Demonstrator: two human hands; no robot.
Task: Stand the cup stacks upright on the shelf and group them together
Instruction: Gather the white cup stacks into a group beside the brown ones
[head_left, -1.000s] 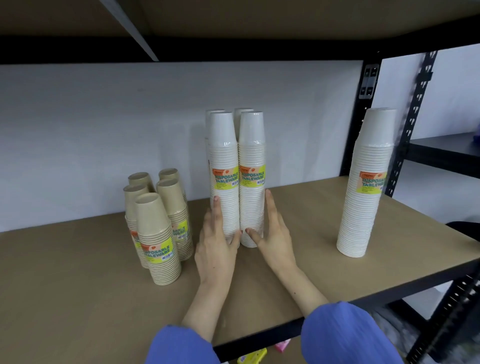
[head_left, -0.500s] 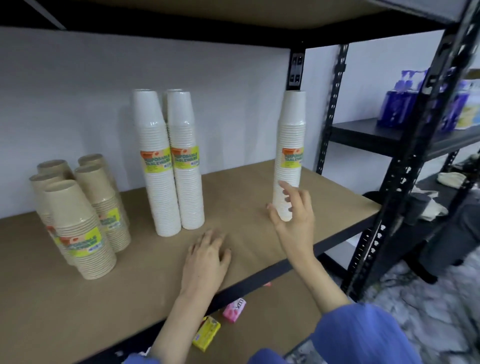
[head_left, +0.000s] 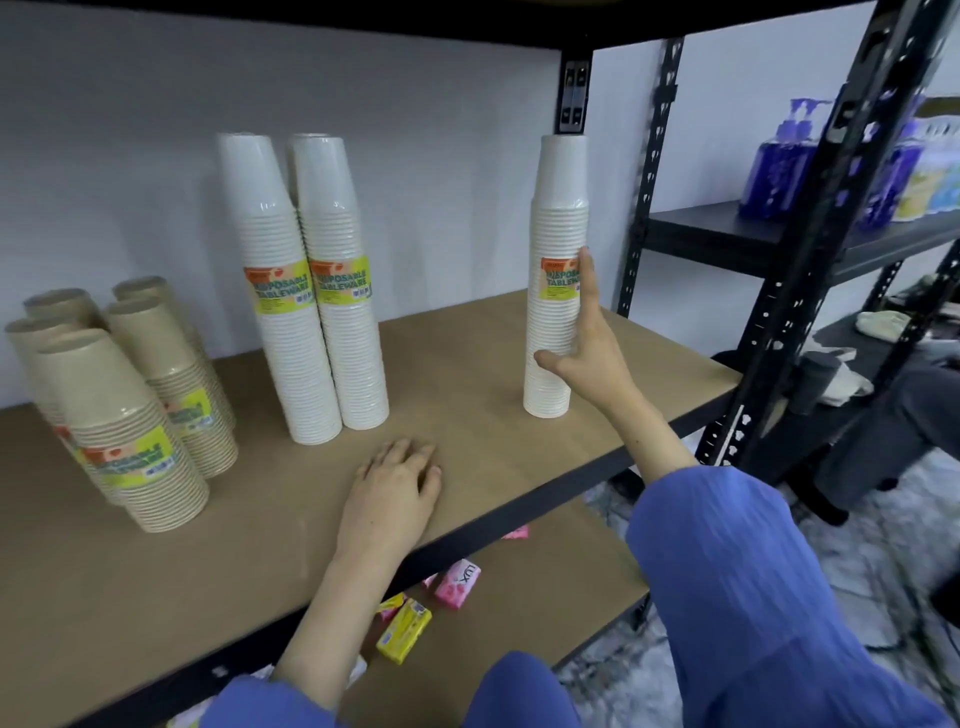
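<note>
Lone tall white wrapped stack of disposable cups (head_left: 557, 280) upright at right end of brown board shelf (head_left: 467, 364), long axis vertical, well apart from the grouped white stacks. Right hand (head_left: 584, 353) on it: thumb low on near/left side, fingers (head_left: 588, 283) up right side past the yellow-orange label. Wrapped about halfway round, contact visible; whether squeezed enough to carry, can't tell. Left hand (head_left: 397, 486) flat on shelf, palm down, fingers loosely spread, nothing in it, just in front of the pair of tall white cup stacks w/ yellow labels (head_left: 311, 291).

Key relation: target group lies to the left of the lone stack, across a bare stretch of shelf. Right hand is the one on it; left nearer the group, could steady on arrival.

Cluster of shorter kraft-brown paper cup stacks (head_left: 130, 405) at far left, upright, touching each other, near but apart from the white pair.

Materials: white cups ribbed at rims, glossy film sleeve, tapered top → probably light, slippery, top-heavy-ish. Grip sits abt mid-height, ok for slide or lift; tipping risk if pushed low. Shelf surface matte, some drag likely.

Job mostly done, judging by layout; last stack to bring over.
</note>
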